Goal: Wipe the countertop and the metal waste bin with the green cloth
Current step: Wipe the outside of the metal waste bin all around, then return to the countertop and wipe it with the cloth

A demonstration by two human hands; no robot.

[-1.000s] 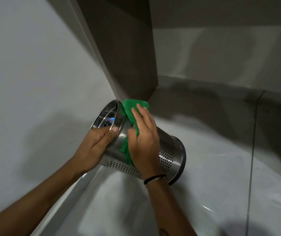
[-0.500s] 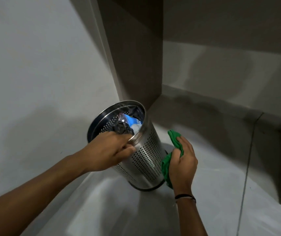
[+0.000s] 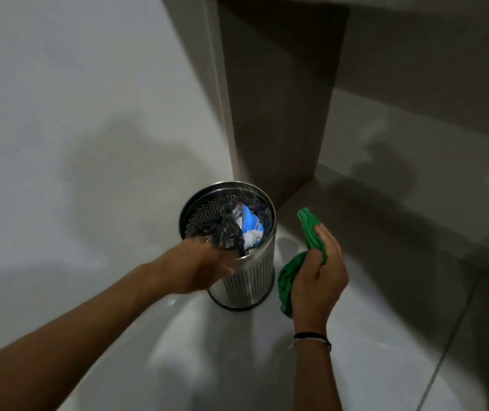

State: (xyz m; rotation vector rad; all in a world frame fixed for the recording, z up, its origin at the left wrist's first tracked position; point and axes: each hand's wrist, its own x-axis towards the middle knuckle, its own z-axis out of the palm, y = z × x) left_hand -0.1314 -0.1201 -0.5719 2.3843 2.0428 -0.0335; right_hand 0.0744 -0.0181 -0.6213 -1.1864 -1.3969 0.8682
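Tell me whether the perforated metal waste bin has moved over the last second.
Yes. The perforated metal waste bin, tipped on its side a second ago, now stands upright on the pale floor near the brown corner panel, with the left hand at its rim.

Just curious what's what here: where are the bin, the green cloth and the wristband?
metal waste bin (image 3: 247,284), head view, perforated side wall.
green cloth (image 3: 287,280), head view, lower bunched part.
wristband (image 3: 311,336), head view, dark strap.

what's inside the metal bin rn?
Inside the metal bin: crumpled dark plastic and a blue-and-white wrapper. Anything beneath them, and the bin's floor, is covered.
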